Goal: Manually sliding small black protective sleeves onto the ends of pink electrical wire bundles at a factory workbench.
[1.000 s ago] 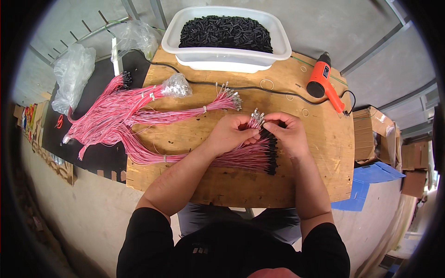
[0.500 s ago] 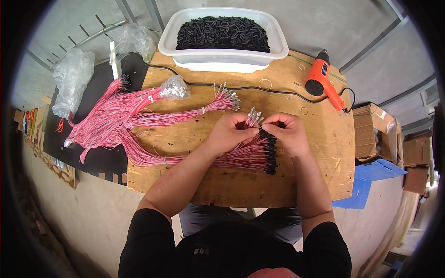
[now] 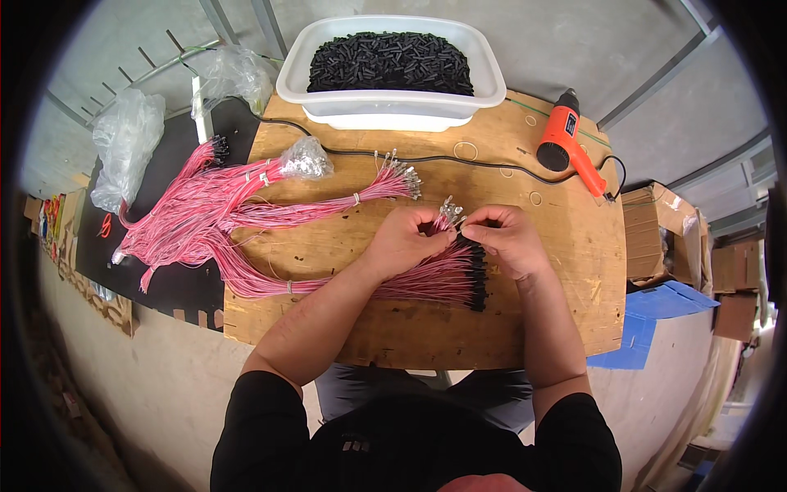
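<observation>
My left hand (image 3: 410, 239) and my right hand (image 3: 507, 238) meet at the middle of the wooden table (image 3: 426, 328), fingertips pinched together on the metal-tipped ends of a pink wire bundle (image 3: 426, 279). Under my right hand lie wire ends covered with black sleeves (image 3: 475, 275). My right fingertips appear to hold a small black sleeve at the wire tips (image 3: 451, 215). More pink wire bundles (image 3: 205, 209) spread to the left, one with bare terminals (image 3: 402, 176).
A white tub of black sleeves (image 3: 392, 64) stands at the table's far edge. An orange heat gun (image 3: 566, 143) lies at the right with its black cord running left. Clear plastic bags (image 3: 127, 143) sit far left. Cardboard boxes (image 3: 660, 234) stand right of the table.
Both hands stay at the same spot on the wire ends; only small finger movements show. Nothing else has moved.
</observation>
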